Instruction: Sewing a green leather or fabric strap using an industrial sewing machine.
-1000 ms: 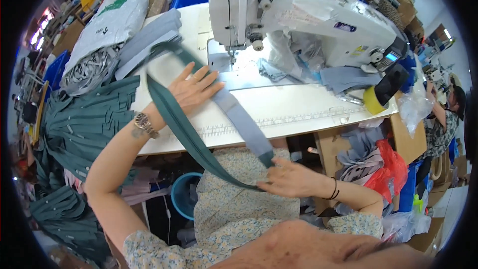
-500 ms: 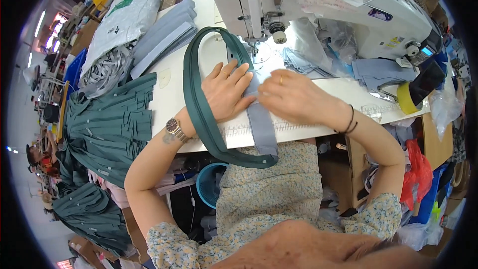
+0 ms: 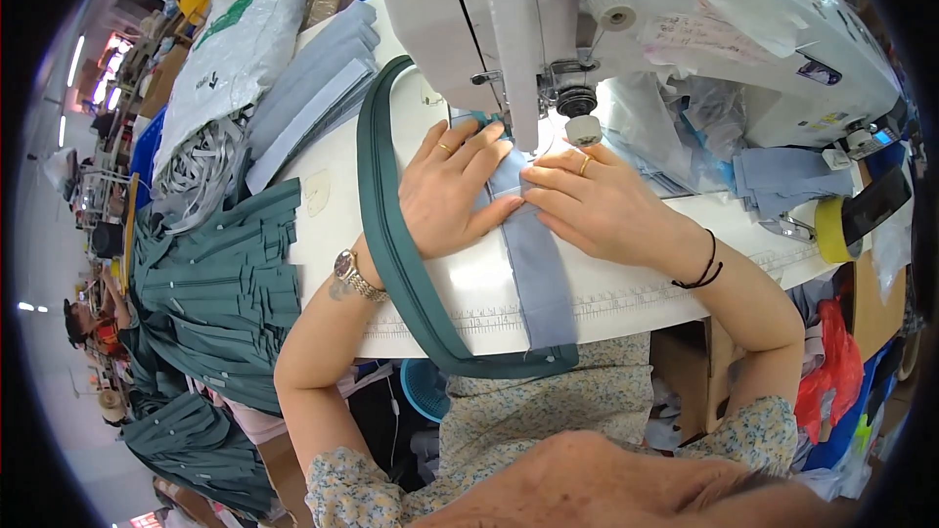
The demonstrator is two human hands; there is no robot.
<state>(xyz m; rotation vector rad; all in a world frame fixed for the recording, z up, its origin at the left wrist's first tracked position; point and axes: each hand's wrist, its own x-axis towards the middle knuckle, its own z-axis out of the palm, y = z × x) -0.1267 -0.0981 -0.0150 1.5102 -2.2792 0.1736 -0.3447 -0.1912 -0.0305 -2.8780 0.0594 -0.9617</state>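
A grey-blue fabric strip (image 3: pixel 543 279) runs from under the sewing machine's needle area (image 3: pixel 528 132) toward the table's front edge. Joined to its near end is a long dark green zipper tape (image 3: pixel 393 225), which loops over my left forearm and back up to the machine. My left hand (image 3: pixel 453 188) lies spread on the strip's left side, fingertips close to the presser foot, which is mostly hidden. On the strip's right edge rest the outstretched fingers of my right hand (image 3: pixel 599 198), thumb side low. Both hands press the cloth flat.
The white machine head (image 3: pixel 675 29) stands over the work. Grey fabric pieces (image 3: pixel 313 88) are stacked at the left, small ones (image 3: pixel 787 178) at the right beside a yellow tape roll (image 3: pixel 831 233). Green zipper tapes (image 3: pixel 215 274) hang off the left. A ruler strip (image 3: pixel 626 301) follows the front edge.
My right hand has gone from curled fingers over the strip to fingers laid out along it, nearer the needle. The view has shifted closer to the machine.
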